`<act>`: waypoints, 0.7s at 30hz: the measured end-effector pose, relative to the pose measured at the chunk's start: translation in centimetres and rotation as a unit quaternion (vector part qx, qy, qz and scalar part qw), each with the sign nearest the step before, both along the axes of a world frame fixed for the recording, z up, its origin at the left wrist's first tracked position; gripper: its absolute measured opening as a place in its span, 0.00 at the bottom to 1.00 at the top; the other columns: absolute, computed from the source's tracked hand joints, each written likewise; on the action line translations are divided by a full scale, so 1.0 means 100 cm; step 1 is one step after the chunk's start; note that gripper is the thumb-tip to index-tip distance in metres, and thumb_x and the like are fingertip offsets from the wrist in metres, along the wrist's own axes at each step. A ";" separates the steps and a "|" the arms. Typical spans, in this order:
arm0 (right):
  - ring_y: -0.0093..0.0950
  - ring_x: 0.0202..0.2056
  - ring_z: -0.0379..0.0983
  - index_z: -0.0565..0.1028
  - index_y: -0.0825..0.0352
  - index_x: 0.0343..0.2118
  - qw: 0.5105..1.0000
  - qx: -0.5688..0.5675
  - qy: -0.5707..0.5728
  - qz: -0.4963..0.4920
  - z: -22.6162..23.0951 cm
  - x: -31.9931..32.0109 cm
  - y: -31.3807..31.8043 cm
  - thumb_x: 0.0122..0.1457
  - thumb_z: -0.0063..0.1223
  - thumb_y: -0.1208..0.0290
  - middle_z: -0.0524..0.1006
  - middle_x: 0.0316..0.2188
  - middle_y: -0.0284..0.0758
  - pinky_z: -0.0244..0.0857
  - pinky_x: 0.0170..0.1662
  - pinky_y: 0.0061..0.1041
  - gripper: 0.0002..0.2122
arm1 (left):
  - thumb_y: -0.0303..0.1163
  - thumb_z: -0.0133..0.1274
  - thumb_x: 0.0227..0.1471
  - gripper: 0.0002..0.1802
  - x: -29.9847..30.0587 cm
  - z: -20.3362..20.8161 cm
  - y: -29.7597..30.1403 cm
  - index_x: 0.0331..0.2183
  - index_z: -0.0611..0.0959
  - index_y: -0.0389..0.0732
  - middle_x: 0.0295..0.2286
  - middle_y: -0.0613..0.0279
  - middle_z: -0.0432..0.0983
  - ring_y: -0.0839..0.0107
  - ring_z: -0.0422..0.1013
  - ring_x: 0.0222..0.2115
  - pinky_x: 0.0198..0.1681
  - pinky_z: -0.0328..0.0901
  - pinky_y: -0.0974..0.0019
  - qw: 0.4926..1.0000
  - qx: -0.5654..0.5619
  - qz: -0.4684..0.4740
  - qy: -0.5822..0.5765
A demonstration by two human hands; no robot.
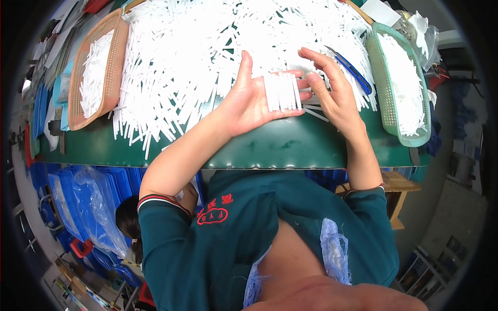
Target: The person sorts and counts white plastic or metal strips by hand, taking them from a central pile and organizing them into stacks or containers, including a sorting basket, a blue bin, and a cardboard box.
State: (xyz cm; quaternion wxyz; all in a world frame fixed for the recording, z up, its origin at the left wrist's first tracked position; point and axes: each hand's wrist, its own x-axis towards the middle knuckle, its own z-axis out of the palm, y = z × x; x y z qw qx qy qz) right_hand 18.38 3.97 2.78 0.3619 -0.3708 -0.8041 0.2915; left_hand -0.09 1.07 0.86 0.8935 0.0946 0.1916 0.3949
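So there's this huge pile of white sticks [176, 57] spread over a green table [270, 147], and the person in the dark green shirt [223, 254] is sitting at its near edge. Their left hand [251, 101] is right over that edge, palm up and laid out flat, thumb sticking well away from the fingers. A neat little row of sticks [281, 93] rests across those fingers, side by side, just lying there instead of being gripped. The right hand [340, 101] is just beside the row, also above the pile's near edge, fingers loosely bent with a clear gap between thumb and forefinger. Can't tell from here if its other fingers are touching anything. A blue cutter knife [354, 72] lies on the pile's right part, past that hand. Left of the pile there's an orange basket [117, 62], right of it a light green one [383, 88], both loaded with more white sticks.
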 end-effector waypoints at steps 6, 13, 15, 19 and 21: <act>0.35 0.47 0.65 0.67 0.68 0.47 0.999 0.015 -0.002 0.031 -0.002 -0.007 -0.002 0.55 0.47 0.73 0.69 0.44 0.41 0.58 0.49 0.27 0.15 | 0.69 0.22 0.46 0.49 -0.004 -0.003 0.000 0.50 0.62 0.33 0.47 0.49 0.63 0.56 0.62 0.49 0.50 0.59 0.49 0.999 0.007 0.013 -0.037; 0.35 0.49 0.64 0.66 0.69 0.47 0.995 0.094 -0.026 0.004 -0.004 -0.005 -0.003 0.54 0.47 0.74 0.69 0.45 0.41 0.55 0.52 0.28 0.16 | 0.46 0.41 0.54 0.31 -0.039 0.007 0.020 0.51 0.60 0.32 0.50 0.49 0.59 0.54 0.55 0.53 0.55 0.51 0.45 0.968 0.126 0.208 -0.056; 0.34 0.49 0.63 0.67 0.69 0.47 0.994 0.098 -0.041 -0.004 -0.007 -0.006 -0.003 0.55 0.47 0.73 0.69 0.45 0.41 0.54 0.52 0.28 0.16 | 0.45 0.43 0.53 0.30 -0.069 0.015 0.028 0.50 0.61 0.32 0.49 0.51 0.60 0.56 0.56 0.53 0.54 0.51 0.45 0.923 0.199 0.328 -0.036; 0.34 0.49 0.63 0.67 0.69 0.47 0.995 0.091 -0.048 -0.004 -0.010 -0.003 -0.005 0.55 0.47 0.72 0.68 0.45 0.41 0.54 0.52 0.26 0.16 | 0.47 0.44 0.52 0.32 -0.154 0.049 0.044 0.50 0.62 0.33 0.49 0.51 0.61 0.57 0.56 0.53 0.54 0.51 0.51 0.851 0.279 0.406 0.181; 0.34 0.49 0.63 0.67 0.69 0.47 0.994 0.096 -0.046 0.018 -0.009 -0.008 -0.003 0.55 0.47 0.72 0.68 0.45 0.41 0.54 0.52 0.26 0.16 | 0.49 0.43 0.52 0.33 -0.211 0.071 0.048 0.51 0.62 0.35 0.49 0.50 0.62 0.58 0.57 0.52 0.55 0.50 0.56 0.750 0.294 0.433 0.404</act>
